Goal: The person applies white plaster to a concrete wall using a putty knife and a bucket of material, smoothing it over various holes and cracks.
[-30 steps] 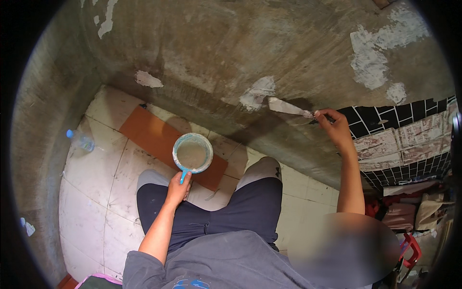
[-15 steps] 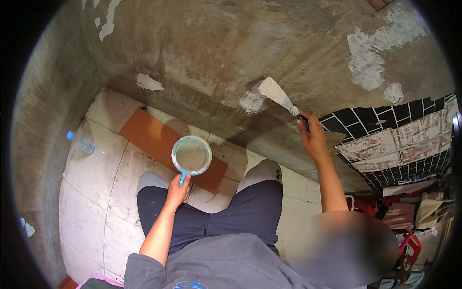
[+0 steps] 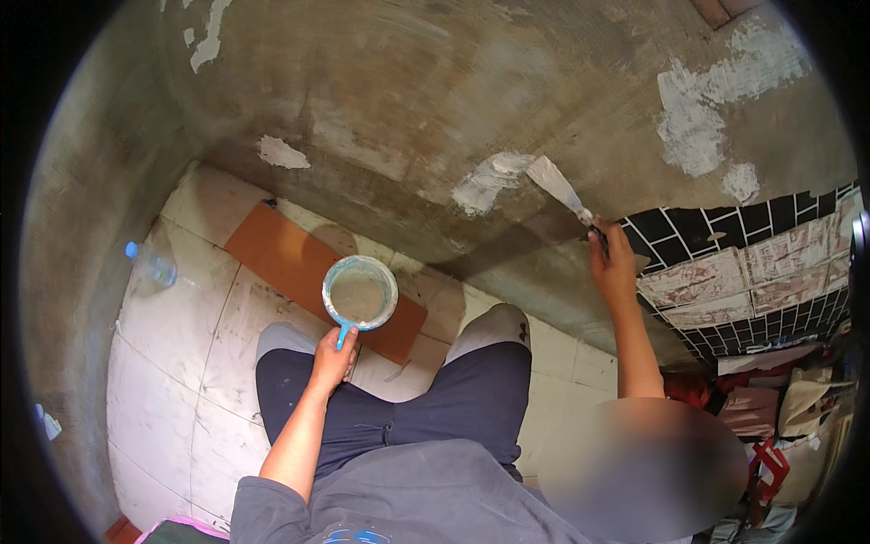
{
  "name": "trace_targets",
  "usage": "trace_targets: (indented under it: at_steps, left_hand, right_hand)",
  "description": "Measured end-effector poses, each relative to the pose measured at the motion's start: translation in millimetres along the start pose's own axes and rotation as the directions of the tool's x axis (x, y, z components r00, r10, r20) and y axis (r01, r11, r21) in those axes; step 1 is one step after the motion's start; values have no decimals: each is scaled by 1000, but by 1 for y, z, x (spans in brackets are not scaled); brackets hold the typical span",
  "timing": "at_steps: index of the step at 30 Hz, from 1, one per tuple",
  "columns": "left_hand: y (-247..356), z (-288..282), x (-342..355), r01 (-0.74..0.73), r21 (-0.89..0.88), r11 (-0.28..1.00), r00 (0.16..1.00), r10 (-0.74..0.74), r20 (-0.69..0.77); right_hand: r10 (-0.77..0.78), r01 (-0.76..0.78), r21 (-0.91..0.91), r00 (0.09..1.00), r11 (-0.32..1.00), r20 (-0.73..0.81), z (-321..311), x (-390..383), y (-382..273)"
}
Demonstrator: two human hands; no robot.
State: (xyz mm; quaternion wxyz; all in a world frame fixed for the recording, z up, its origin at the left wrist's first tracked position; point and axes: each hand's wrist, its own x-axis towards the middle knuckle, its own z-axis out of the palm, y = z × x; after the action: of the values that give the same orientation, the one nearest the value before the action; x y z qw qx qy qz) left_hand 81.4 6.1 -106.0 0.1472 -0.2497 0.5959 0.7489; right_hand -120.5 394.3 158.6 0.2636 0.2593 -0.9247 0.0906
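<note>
My left hand (image 3: 332,355) grips the blue handle of a small round scoop (image 3: 360,294) filled with pale grey paste, held above my knees. My right hand (image 3: 613,265) is raised to the right and holds a putty knife (image 3: 560,187) by its dark handle. The blade's tip rests against the rough grey cement wall (image 3: 408,118), at the edge of a fresh white patch of filler (image 3: 488,179).
White patches mark the wall at upper right (image 3: 702,109) and left (image 3: 281,152). Black tiles (image 3: 725,263) cover the wall at the right. A brown board (image 3: 299,267) and a plastic bottle (image 3: 149,263) lie on the pale floor tiles. Clutter sits at the lower right (image 3: 788,417).
My right hand has swung the putty knife leftward and upward along the wall to the white patch. The left hand and scoop have stayed put.
</note>
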Motion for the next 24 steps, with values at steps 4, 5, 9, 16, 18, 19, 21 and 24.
trace_targets:
  at_steps: [4,5,9,16,18,19,21,24]
  left_hand:
    - [4,2,0,9,-25,1000,1000,-9,13]
    - [3,-1,-2,8,-20,1000,1000,-8,5]
    - [1,-1,0,7,-20,1000,1000,-7,9]
    - [3,1,0,10,-40,999,1000,-10,15]
    - [0,-3,-1,17,-49,999,1000,-16,12]
    - [-1,-5,-2,21,-53,998,1000,-21,9]
    - [2,-3,-2,21,-57,998,1000,-20,15]
    - [3,-2,-1,16,-69,997,999,-14,29]
  right_hand:
    - [-23,23,-1,991,1000,132,-10,-3,-21]
    - [-24,23,5,984,1000,175,-7,0,-40]
    - [-21,35,-69,979,997,203,-5,30,-75]
    - [-62,108,-237,978,966,197,-65,64,-63]
    - [-70,123,-219,969,968,236,-80,70,-75]
    - [-75,133,-203,960,970,270,-84,73,-82]
    - [-116,180,-185,943,966,312,-85,74,-88]
    - [-208,285,-165,904,944,373,-49,77,-88]
